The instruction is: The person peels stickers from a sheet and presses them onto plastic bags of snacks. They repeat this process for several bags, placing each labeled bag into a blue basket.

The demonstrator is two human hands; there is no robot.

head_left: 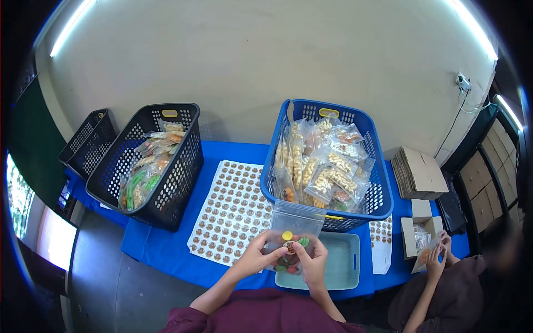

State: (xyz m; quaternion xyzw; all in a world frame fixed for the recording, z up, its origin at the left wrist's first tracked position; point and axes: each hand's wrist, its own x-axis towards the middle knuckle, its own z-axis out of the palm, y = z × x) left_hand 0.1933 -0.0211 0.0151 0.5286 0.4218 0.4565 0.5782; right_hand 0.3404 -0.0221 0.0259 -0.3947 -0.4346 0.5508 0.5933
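A clear plastic bag (300, 217) with red, green and yellow pieces inside is held upright between my two hands, over the near edge of the table. My left hand (258, 256) grips the bag's left side, its thumb at a small round brown sticker (290, 247). On the right side my right hand (313, 261) pinches the bag, with its thumb at the same sticker. Beneath and beside the bag lies a pale green tray (347, 261). To the left a white sheet (222, 213) carries rows of round brown stickers.
A blue basket (383, 183) full of packed bags stands behind my hands. Left are a black basket (186, 166) with bags and a smaller black basket (91, 136). Flattened cardboard (419, 172), an open box (410, 238) and a second sticker sheet (381, 250) lie right, near a co-worker's hands (438, 256).
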